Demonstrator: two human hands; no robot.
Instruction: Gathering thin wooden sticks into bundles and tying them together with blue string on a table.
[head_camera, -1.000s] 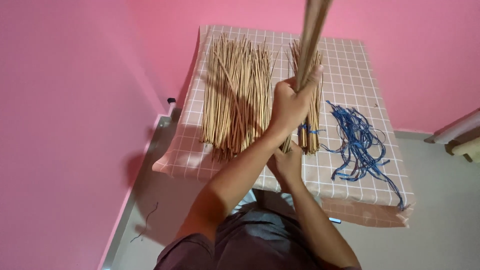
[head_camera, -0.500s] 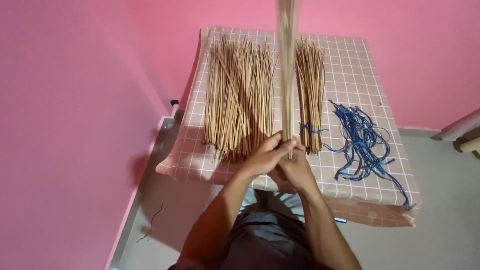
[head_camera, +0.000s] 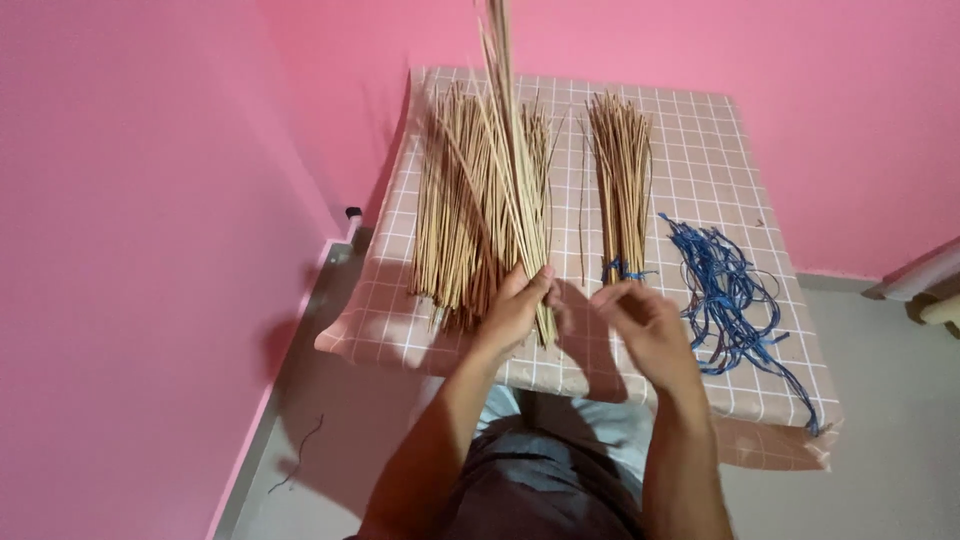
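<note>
My left hand (head_camera: 517, 305) grips the lower end of a thin bunch of straw-coloured sticks (head_camera: 510, 150) that stands nearly upright and fans out toward the top of the view. My right hand (head_camera: 640, 325) hovers just to the right of it with blurred, spread fingers and holds nothing. Under the left hand lies a large loose pile of sticks (head_camera: 455, 210) on the checked tablecloth (head_camera: 700, 160). A tied bundle of sticks (head_camera: 622, 180) with a blue band at its near end lies just beyond my right hand.
A tangle of blue strings (head_camera: 725, 295) lies on the table's right side. Pink walls (head_camera: 150, 200) close in at the left and back. A grey floor (head_camera: 320, 420) runs along the table's left edge, with a small dark item by the wall.
Both hands held the upright bunch together half a second ago; now my right hand has let go and moved right. The bunch now leans slightly and fans out.
</note>
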